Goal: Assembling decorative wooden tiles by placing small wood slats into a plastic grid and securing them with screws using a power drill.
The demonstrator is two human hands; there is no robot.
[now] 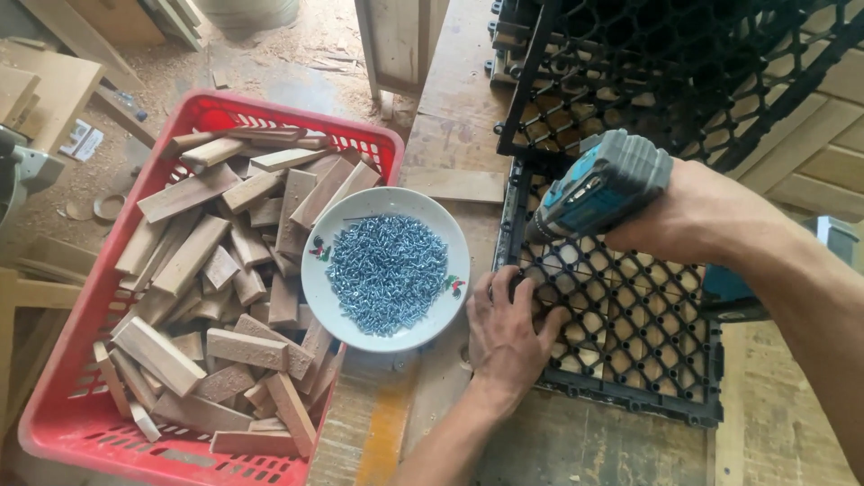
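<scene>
My right hand grips a teal and grey cordless drill, its nose pointing down and left at a black plastic grid tile lying on the workbench. My left hand rests flat on the tile's left edge, fingers spread, right by the drill's tip. Pale wooden slats show through the grid's holes. A white bowl heaped with small silver screws stands just left of my left hand.
A red plastic crate full of short wooden blocks sits at the left. More black grid tiles are stacked at the back right. Sawdust and wood offcuts cover the floor at the top left.
</scene>
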